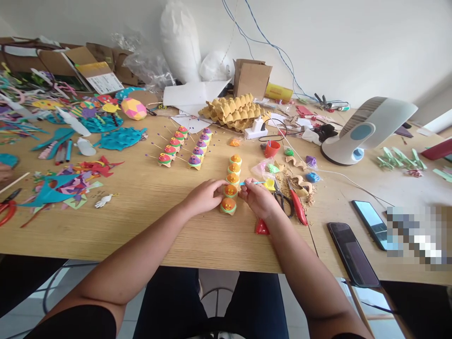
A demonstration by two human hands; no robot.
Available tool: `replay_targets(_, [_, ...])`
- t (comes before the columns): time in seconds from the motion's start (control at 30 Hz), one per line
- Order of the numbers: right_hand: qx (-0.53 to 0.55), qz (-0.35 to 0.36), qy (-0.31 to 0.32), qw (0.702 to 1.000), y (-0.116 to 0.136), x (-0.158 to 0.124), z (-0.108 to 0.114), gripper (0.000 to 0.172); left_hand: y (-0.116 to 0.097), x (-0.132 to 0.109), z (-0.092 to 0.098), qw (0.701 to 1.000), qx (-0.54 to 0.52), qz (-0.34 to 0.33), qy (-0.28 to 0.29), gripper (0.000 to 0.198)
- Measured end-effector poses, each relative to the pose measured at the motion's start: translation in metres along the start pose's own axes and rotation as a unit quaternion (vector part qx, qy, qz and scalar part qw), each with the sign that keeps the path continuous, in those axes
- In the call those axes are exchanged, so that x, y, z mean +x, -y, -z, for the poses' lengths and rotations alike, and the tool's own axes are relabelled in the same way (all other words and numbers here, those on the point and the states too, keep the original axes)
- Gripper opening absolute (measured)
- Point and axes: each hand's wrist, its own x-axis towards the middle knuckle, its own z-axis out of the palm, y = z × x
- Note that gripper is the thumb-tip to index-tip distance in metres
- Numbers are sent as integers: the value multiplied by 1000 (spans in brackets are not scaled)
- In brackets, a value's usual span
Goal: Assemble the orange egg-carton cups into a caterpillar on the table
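Note:
In front of me stands a row of egg-carton cups topped with orange clay and banded in pale green, an orange caterpillar with small yellow faces. My left hand has its thumb and forefinger against the left side of its second-nearest cup. On the opposite side, my right hand is closed around a thin blue clay tool, whose tip points at the row. Beyond my right fingers lies yellow clay. Black-handled scissors and a red utility knife lie right of that hand.
Red and purple caterpillars with pin-like sticks stand farther back. Stacked egg trays and a white desk fan are behind. Paper scraps spread left; phones lie right. A co-worker's hand shows at far left.

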Motion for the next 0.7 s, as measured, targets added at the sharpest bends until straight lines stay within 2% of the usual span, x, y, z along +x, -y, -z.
replay_targets(0.1, [17,22,-20,999,1,0,0,36,-5,0,2,997,55,-34,-49,41])
replay_targets(0.2, [43,44,-15,998,4,-2,-2,34,-13,-2,0,984,98,-95,-112,26])
replay_targets(0.43, [21,58,96,993,10,-17,-19,37,-23,-9,-11,939,197,-226,-167,18])
replay_targets(0.57, [4,51,118,992,8,-25,-28,41,-24,-10,-14,919,223,-251,-206,16])
replay_targets(0.7, [-12,40,153,987,5,-28,-31,38,-24,-11,-17,922,223,-251,-195,14])
